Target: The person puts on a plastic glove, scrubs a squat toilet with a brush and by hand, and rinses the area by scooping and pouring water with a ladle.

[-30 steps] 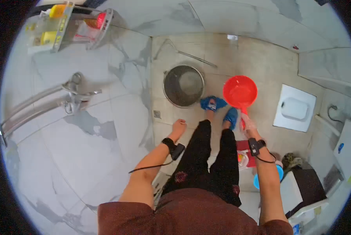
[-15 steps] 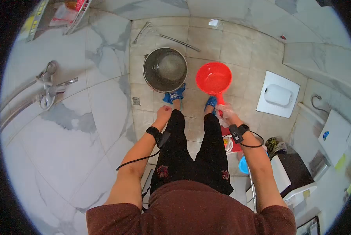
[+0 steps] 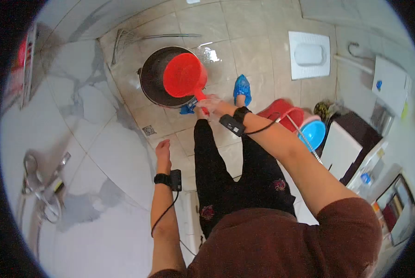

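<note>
My right hand (image 3: 213,104), in a clear plastic glove, is wrapped round the handle of a red water dipper (image 3: 183,74). The dipper's round bowl is over a large dark-walled bucket (image 3: 148,76) and hides much of its inside. I cannot tell whether the bowl touches the bucket or holds water. My left hand (image 3: 163,149) hangs bare beside my left leg, fingers drawn together with nothing visible in them. The nearest thing to it is the marbled wall. Blue shoe covers (image 3: 242,89) are on my feet, one partly behind the bucket and dipper.
Wet tiles surround the bucket. A long-handled tool (image 3: 170,35) lies behind it, and a floor drain (image 3: 148,130) is at left. A squat toilet (image 3: 309,55) is set at right, with a blue basin (image 3: 313,134) nearer. Shower fittings (image 3: 43,190) project from the left wall.
My right hand has carried the dipper leftward from beside the bucket to over it. My left hand now hangs farther from my leg. The view has turned and shifted.
</note>
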Tool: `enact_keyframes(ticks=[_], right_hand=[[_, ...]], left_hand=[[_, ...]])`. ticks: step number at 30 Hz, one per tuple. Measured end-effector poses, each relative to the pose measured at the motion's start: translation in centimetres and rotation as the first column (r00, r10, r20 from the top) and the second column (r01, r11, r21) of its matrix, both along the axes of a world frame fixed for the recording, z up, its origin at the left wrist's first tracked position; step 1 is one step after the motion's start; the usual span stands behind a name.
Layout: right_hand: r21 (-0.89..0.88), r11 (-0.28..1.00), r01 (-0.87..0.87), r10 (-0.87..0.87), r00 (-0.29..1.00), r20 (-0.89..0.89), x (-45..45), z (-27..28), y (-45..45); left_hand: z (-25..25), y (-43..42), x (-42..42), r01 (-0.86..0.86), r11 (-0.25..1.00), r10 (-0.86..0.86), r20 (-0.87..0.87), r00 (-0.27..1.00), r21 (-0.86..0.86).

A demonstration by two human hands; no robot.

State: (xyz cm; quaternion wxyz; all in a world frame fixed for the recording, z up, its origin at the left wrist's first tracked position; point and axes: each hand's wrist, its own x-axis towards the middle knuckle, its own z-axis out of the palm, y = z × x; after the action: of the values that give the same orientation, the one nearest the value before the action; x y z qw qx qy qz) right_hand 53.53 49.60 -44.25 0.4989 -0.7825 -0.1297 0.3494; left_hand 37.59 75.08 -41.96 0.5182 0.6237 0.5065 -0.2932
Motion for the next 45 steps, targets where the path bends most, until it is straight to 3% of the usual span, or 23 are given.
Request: enact_keyframes(ticks=[2, 3, 6, 8, 10, 11, 14, 15, 18, 19, 22, 23, 26, 31, 34, 37, 39, 40, 41, 42, 43, 44, 45], right_hand=[[-0.124, 0.97, -0.209, 0.239, 0.913, 0.332, -0.7, -2.7, 1.6], [-0.44, 0.813, -0.381, 0.452, 0.89, 0.066, -0.5, -3.5, 3.5], [-0.588, 0.741, -0.324, 0.491, 0.859, 0.145, -0.9, -6.5, 4.8], [-0.558, 0.796, -0.235, 0.366, 0.921, 0.133, -0.4, -7.3, 5.0], [-0.587, 0.783, -0.207, 0.246, 0.969, -0.015, 1.0, -7.7, 5.6], [-0.718, 0.668, -0.197, 0.212, 0.975, -0.07, 2.5, -6.6, 6.1], [-0.783, 0.615, -0.094, -0.017, 0.991, -0.132, 5.0, -7.5, 6.7], [-0.791, 0.606, 0.085, -0.268, 0.958, -0.102, 5.4, -9.1, 7.1], [-0.777, 0.628, 0.042, -0.26, 0.953, -0.159, 6.4, -11.1, 7.8], [-0.795, 0.603, 0.065, -0.355, 0.915, -0.194, 6.5, -12.6, 8.5], [-0.783, 0.609, 0.128, -0.366, 0.921, -0.134, 5.9, -14.1, 8.8], [-0.709, 0.704, 0.042, -0.281, 0.933, -0.224, 5.9, -13.4, 8.3], [-0.712, 0.702, 0.0, -0.185, 0.965, -0.183, 4.6, -14.8, 8.5], [-0.604, 0.752, -0.263, -0.005, 0.915, -0.404, 5.2, -18.2, 7.8], [-0.382, 0.81, -0.445, 0.354, 0.89, -0.287, 5.8, -20.0, 6.6], [0.045, 0.869, -0.494, 0.495, 0.868, -0.039, 3.6, -21.3, 3.9], [-0.307, 0.713, -0.63, 0.68, 0.728, 0.085, 0.9, -25.7, 5.8], [-0.014, 0.875, -0.485, 0.463, 0.827, 0.32, -0.5, -25.5, 5.3], [0.307, 0.89, -0.338, 0.165, 0.865, 0.473, -1.6, -25.8, 4.5], [0.606, 0.762, -0.229, -0.164, 0.837, 0.522, -2.6, -25.5, 3.4], [0.684, 0.662, -0.306, -0.307, 0.722, 0.62, -2.4, -27.3, 4.8], [0.525, 0.834, -0.168, -0.034, 0.935, 0.353, -3.0, -23.9, 3.3], [0.24, 0.967, -0.085, 0.08, 0.996, 0.029, -2.9, -20.3, 2.9]], left_hand=[[0.3, 1.5, 0.5, -0.001, 1.0, 0.001, -0.019, 1.0, 0.006], [1.1, 1.6, 1.1, -0.005, 1.0, 0.005, -0.045, 0.999, -0.018], [1.2, 2.4, 2.0, 0.029, 0.995, -0.035, -0.075, 0.997, -0.091], [1.5, 2.0, 2.8, 0.054, 0.992, -0.062, -0.071, 0.996, -0.112], [1.1, 1.9, 3.0, 0.06, 0.992, -0.067, -0.063, 0.996, -0.112], [1.1, 1.8, 3.0, 0.067, 0.992, -0.074, -0.065, 0.995, -0.111], [1.3, 1.3, 3.7, 0.059, 0.988, -0.07, -0.069, 0.995, -0.139], [1.5, 1.0, 4.0, 0.04, 0.987, -0.048, -0.049, 0.998, -0.153], [1.0, 0.9, 3.8, 0.075, 0.991, -0.084, -0.08, 0.993, -0.112], [0.9, 0.7, 3.8, 0.098, 0.99, -0.106, -0.079, 0.991, -0.104], [0.0, 0.2, 3.3, 0.092, 0.991, -0.107, -0.162, 0.981, -0.1], [0.2, 0.0, 3.3, 0.113, 0.987, -0.13, -0.162, 0.978, -0.112], [-0.6, 0.3, 2.7, 0.128, 0.983, -0.151, -0.184, 0.971, -0.128], [-1.7, 1.0, 2.8, 0.171, 0.975, -0.196, -0.18, 0.964, -0.145], [-0.7, 1.5, 3.2, 0.184, 0.973, -0.202, -0.132, 0.97, -0.136], [0.5, 2.0, 3.8, 0.247, 0.96, -0.262, -0.11, 0.959, -0.129], [0.7, 1.7, 4.1, 0.306, 0.942, -0.32, -0.096, 0.942, -0.136], [1.0, 2.0, 4.1, 0.341, 0.93, -0.355, -0.09, 0.931, -0.139], [1.1, 2.2, 4.3, 0.375, 0.916, -0.388, -0.079, 0.918, -0.142], [1.2, 2.1, 4.5, 0.408, 0.901, -0.42, -0.062, 0.906, -0.145], [1.2, 2.1, 4.6, 0.441, 0.885, -0.452, -0.047, 0.891, -0.149], [1.1, 2.1, 4.6, 0.474, 0.867, -0.484, -0.034, 0.875, -0.153], [1.6, 1.9, 5.0, 0.569, 0.804, -0.574, 0.021, 0.818, -0.173]])
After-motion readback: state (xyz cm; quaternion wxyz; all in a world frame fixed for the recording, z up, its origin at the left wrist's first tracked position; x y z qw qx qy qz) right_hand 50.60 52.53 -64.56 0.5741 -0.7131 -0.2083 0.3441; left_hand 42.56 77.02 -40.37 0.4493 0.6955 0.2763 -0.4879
